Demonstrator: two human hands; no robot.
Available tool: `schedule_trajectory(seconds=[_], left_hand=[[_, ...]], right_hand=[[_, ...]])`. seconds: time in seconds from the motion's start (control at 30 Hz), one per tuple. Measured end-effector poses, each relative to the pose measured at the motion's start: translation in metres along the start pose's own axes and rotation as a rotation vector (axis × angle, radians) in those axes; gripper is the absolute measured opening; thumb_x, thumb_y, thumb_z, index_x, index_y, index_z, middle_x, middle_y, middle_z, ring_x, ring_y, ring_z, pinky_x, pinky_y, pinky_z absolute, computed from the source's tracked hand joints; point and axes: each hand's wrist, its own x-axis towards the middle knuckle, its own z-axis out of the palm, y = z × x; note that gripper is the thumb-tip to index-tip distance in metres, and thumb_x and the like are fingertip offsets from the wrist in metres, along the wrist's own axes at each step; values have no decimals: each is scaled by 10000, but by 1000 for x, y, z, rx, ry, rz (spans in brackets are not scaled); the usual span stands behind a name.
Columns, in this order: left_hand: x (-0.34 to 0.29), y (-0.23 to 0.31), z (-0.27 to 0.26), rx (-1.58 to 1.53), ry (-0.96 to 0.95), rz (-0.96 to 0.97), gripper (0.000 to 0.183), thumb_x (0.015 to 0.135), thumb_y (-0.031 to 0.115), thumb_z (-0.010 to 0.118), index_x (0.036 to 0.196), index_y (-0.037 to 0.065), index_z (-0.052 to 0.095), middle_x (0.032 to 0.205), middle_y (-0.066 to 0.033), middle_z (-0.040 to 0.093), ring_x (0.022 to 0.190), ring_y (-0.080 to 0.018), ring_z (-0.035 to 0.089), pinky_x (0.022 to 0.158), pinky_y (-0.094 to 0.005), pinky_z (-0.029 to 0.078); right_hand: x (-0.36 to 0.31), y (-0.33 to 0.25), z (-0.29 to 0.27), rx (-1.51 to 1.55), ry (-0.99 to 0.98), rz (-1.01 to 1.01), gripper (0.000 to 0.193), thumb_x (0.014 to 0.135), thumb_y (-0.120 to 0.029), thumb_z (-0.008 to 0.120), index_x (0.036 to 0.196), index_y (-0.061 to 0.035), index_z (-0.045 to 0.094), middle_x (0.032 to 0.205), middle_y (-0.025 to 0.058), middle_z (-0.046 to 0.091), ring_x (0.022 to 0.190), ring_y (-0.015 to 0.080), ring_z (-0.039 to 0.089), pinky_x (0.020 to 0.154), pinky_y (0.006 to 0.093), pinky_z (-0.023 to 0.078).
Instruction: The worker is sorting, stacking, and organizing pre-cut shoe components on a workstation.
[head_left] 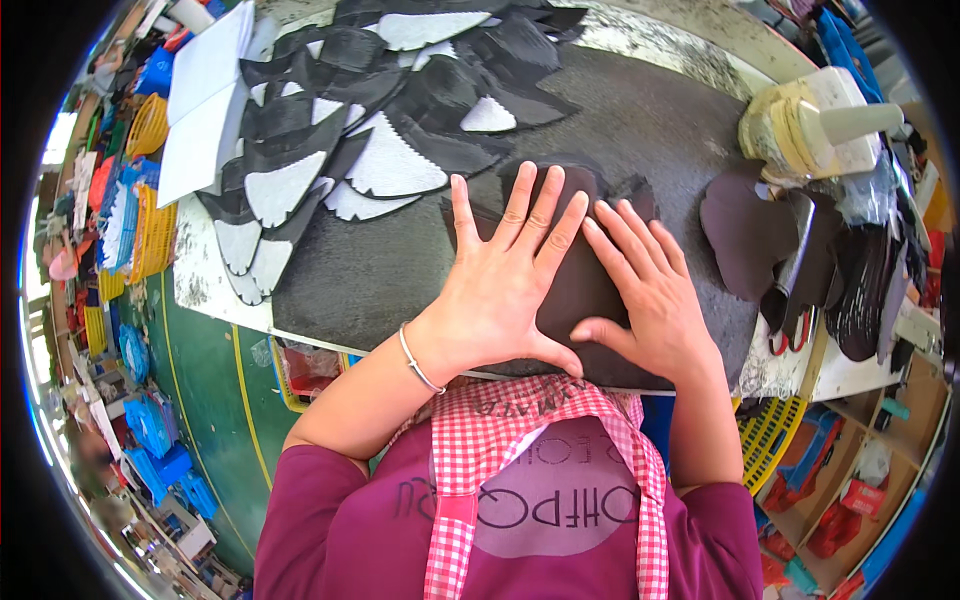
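My left hand (500, 285) lies flat with its fingers spread over a dark brown, leather-like cut piece (578, 290) near the front edge of the table. On the right side of the same piece rests my right hand (645, 290), palm down, fingers stretched out and thumb pointing inward. Neither hand grips anything. Black pointed edges of other material stick out just beyond my fingertips; how the layers lie under my palms is hidden. Past my left hand spreads a heap of black cut pieces (440, 95), several with white toothed parts (398, 160) on them.
A dark mat (350, 285) covers much of the white table. At right stand a glue-crusted yellowish pot (785, 130), dark brown pieces (740, 235) and red-handled scissors (793, 335). An open notebook (205, 115) lies at the far left. Baskets (150, 235) and shelves (890, 440) flank the table.
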Motion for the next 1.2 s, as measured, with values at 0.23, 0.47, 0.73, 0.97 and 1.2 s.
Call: schedule_trajectory(seconds=[0.23, 0.47, 0.73, 0.97, 1.2], left_hand=[[1, -109, -31, 290, 319, -319, 692, 872, 159, 655, 1515, 127, 403, 1581, -112, 387, 1506, -313, 271, 1202, -554, 188], [-31, -122, -44, 59, 56, -137, 787, 710, -39, 630, 1462, 141, 482, 1551, -100, 442, 1448, -302, 392, 1156, -472, 319], [-29, -160, -52, -496, 584, -264, 296, 890, 55, 735, 1185, 62, 726, 1050, -22, 745, 935, -59, 630, 818, -212, 472], [-5, -126, -67, -300, 996, -302, 287, 947, 179, 706, 1144, -29, 698, 998, -70, 734, 897, -111, 641, 852, -256, 492], [-9, 26, -32, 141, 449, 209, 471, 809, 21, 581, 1271, 49, 663, 1406, -155, 584, 1013, -259, 575, 916, -365, 456]], right_hand=[[-4, -10, -13, -120, 38, 44, 1018, 624, -653, 757, 1461, -140, 492, 1538, 88, 435, 1473, 279, 332, 1193, 639, 108], [-11, -10, 4, -88, 56, 60, 908, 659, -650, 739, 1427, -207, 545, 1507, 84, 472, 1445, 289, 380, 1185, 655, 106], [-19, -13, 14, -161, 96, 75, 841, 764, -652, 659, 1486, -264, 475, 1584, 115, 351, 1496, 352, 251, 1184, 644, 104], [-34, 31, 4, -150, 614, 345, 616, 788, -177, 808, 1329, -16, 564, 1236, 165, 602, 1139, 361, 541, 975, 438, 451], [-43, 59, 8, -27, 601, 478, 312, 844, -31, 718, 1155, -23, 692, 964, 134, 632, 943, 299, 612, 821, 397, 501]])
